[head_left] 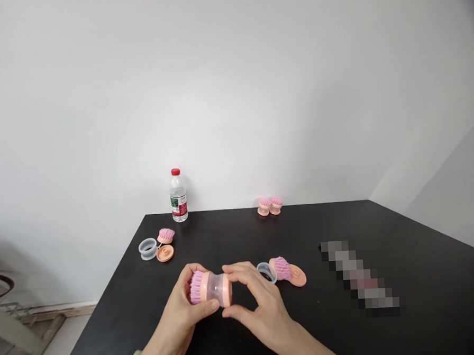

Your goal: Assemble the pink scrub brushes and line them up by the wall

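A brush with pink bristles, a clear waisted middle and a peach cap [216, 290] lies sideways between my hands, above the black table [232, 236]. My left hand [179, 313] wraps round its bristle end, thumb on the clear middle. The fingers and thumb of my right hand [260, 309] grip the peach cap at the other end. Just beyond my right hand lie a clear ring [267, 272], a pink bristle head [281, 269] and a peach disc [298, 275]. Another clear ring [148, 249], bristle head [166, 235] and peach disc [165, 253] lie at the left.
A water bottle [178, 202] with a red cap stands at the back left edge. Two whole pink brushes [264, 207] stand side by side at the back by the white wall. A long pixelated object [359, 277] lies on the right.
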A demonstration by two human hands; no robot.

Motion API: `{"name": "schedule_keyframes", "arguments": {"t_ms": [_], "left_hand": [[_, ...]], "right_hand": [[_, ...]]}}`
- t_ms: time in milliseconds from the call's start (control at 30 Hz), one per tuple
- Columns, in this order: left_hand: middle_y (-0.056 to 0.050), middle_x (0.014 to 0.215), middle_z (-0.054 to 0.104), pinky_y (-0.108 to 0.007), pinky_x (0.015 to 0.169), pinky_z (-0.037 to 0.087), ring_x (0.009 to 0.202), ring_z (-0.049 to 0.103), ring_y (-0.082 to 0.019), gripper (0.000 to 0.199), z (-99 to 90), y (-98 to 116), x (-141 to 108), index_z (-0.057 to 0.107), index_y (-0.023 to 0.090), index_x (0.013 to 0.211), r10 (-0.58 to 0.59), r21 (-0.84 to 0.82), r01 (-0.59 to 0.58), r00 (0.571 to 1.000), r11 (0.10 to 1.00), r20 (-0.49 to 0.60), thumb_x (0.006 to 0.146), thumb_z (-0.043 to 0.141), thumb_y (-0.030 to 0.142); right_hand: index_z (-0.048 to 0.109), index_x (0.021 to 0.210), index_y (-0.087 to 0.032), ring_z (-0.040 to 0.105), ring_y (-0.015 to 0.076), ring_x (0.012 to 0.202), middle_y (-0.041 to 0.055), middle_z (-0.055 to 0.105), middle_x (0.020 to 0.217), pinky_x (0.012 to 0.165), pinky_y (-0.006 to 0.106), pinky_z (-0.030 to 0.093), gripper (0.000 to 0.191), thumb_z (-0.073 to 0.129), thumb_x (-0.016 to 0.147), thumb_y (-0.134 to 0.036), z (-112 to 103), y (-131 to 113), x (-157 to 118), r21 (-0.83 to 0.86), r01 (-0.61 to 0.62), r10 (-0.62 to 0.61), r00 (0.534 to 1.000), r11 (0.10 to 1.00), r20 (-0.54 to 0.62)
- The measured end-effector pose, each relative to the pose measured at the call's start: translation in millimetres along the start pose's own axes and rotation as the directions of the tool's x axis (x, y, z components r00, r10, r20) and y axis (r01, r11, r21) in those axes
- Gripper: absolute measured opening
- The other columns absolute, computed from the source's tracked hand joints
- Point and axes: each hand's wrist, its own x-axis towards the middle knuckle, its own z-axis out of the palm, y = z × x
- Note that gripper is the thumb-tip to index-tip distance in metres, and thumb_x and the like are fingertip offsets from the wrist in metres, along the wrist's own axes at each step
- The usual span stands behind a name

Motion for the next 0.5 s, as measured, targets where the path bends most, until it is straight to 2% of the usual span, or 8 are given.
{"name": "schedule_keyframes", "arguments": {"t_ms": [267, 367, 500], "left_hand": [[0.002, 0.082, 0.063, -0.025, 0.069, 0.044, 0.074, 0.056, -0.013, 0.051, -1.6, -2.7, -0.7, 0.059, 0.023, 0.098, -0.079, -0.074, 0.08, 0.997, 0.994, 0.019, 0.059, 0.092, 0.028], [0.001, 0.084, 0.064, -0.027, 0.073, 0.046, 0.079, 0.058, -0.014, 0.048, -2.7, -2.8, -0.4, 0.058, 0.021, 0.097, -0.105, -0.058, 0.108, 0.993, 0.992, 0.055, 0.062, 0.09, 0.029], [0.0, 0.081, 0.064, -0.028, 0.073, 0.047, 0.077, 0.057, -0.014, 0.046, -2.5, -2.7, 0.8, 0.057, 0.018, 0.09, -0.115, -0.05, 0.119, 0.991, 0.992, 0.071, 0.062, 0.09, 0.033]], "right_hand": [[0.056, 0.117, -0.028, 0.066, 0.0259, 0.106, 0.0072, 0.07, 0.116, 0.093, 0.041, 0.056, 0.041, 0.077, 0.084, -0.039, -1.6, 0.5, 0.8, -0.02, 0.057, -0.057, 0.998, 0.998, -0.012], [0.056, 0.118, -0.024, 0.065, 0.0264, 0.107, 0.0098, 0.07, 0.116, 0.092, 0.042, 0.057, 0.036, 0.073, 0.088, -0.035, -1.8, -0.2, 1.4, -0.027, 0.129, -0.129, 0.992, 0.991, -0.004], [0.058, 0.114, -0.019, 0.064, 0.0261, 0.11, 0.012, 0.07, 0.114, 0.094, 0.042, 0.058, 0.025, 0.068, 0.091, -0.02, -2.2, -1.9, 3.7, -0.026, 0.219, -0.219, 0.976, 0.975, 0.003]]}}
